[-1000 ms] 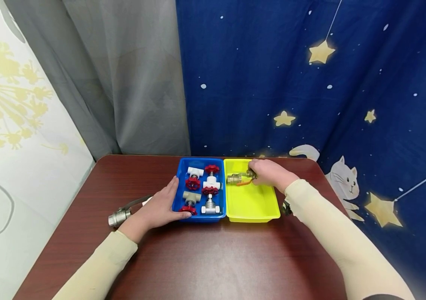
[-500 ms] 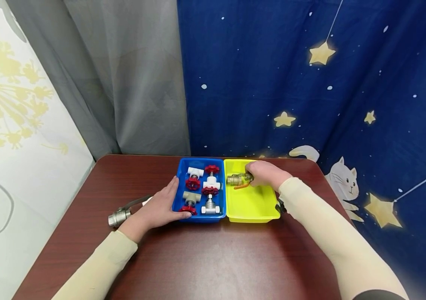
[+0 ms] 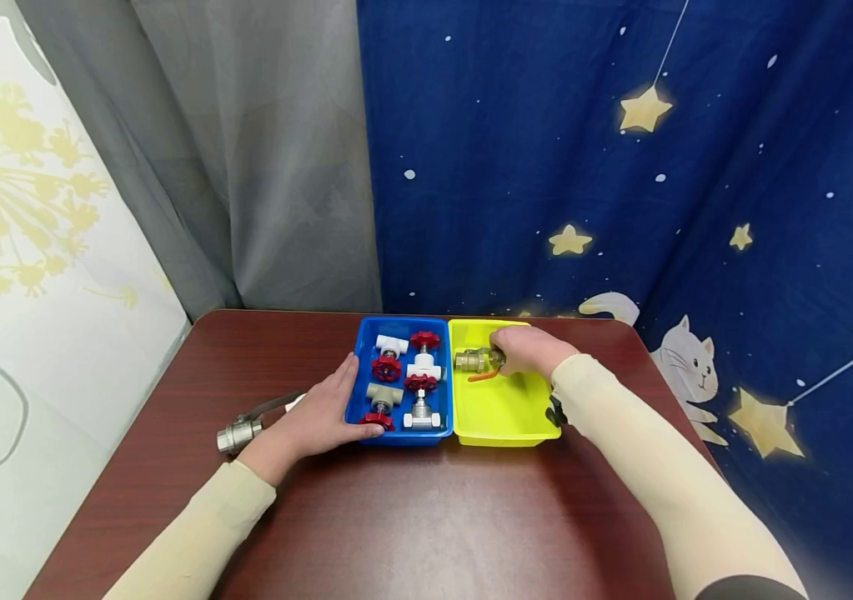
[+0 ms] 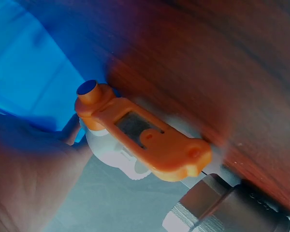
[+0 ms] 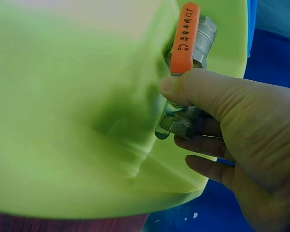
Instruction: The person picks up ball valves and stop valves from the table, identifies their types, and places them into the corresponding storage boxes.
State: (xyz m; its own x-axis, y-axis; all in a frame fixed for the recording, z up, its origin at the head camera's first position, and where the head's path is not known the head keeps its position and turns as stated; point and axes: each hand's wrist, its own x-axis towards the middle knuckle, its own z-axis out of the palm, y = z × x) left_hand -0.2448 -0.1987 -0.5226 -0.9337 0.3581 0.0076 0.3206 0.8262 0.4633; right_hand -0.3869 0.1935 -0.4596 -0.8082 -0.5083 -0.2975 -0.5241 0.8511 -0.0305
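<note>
Inside the yellow tray (image 3: 504,417), my right hand (image 3: 527,350) holds a ball valve (image 3: 469,360) with an orange lever. The right wrist view shows the thumb on the lever's base and metal fittings (image 5: 181,126) by the fingertips; the hand partly hides them. My left hand (image 3: 321,417) lies along the left side of the blue tray (image 3: 441,432), fingers straight, thumb near its front corner. That tray holds several red-wheeled valves (image 3: 422,381). Beside the left wrist sit a steel valve (image 3: 238,435) with a dark lever and a white valve with an orange handle (image 4: 150,140).
Both trays stand side by side, touching, near the far edge of the brown table (image 3: 411,533). A grey curtain (image 3: 291,167) and a blue star-patterned curtain (image 3: 501,167) hang behind it. A dark object (image 3: 556,412) shows beneath the right sleeve at the yellow tray's edge.
My right hand has shifted slightly left and toward me inside the yellow tray, and the orange lever has moved a little with it. The left hand stays on the blue tray.
</note>
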